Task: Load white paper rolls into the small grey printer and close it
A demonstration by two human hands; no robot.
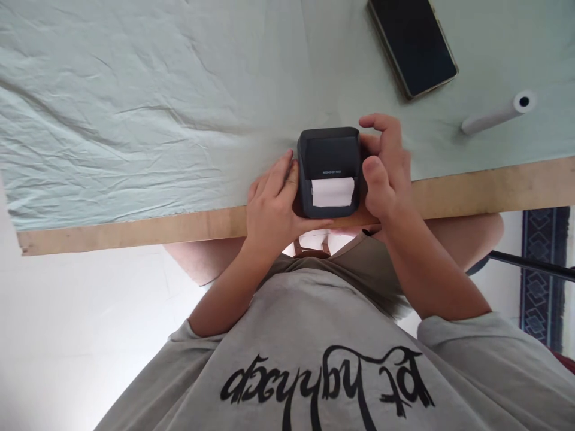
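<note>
A small black thermal printer [330, 149] sits near the front edge of the table, with a strip of white paper [333, 192] showing at its front. My left hand [274, 200] holds it along the left side, fingers laid against the case and thumb stretched along the front. On the other side, my right hand [387, 170] is beside the printer with its thumb and forefinger apart and raised. Its other fingers are close to the case's right side, partly hidden; whether they touch it I cannot tell.
A dark phone [417, 45] lies at the back right. Closer on the right is a white paper roll [496, 114] with a dark core. A wrinkled pale green cloth [157, 108] covers the table, whose bare wooden edge [135, 230] runs just before my body.
</note>
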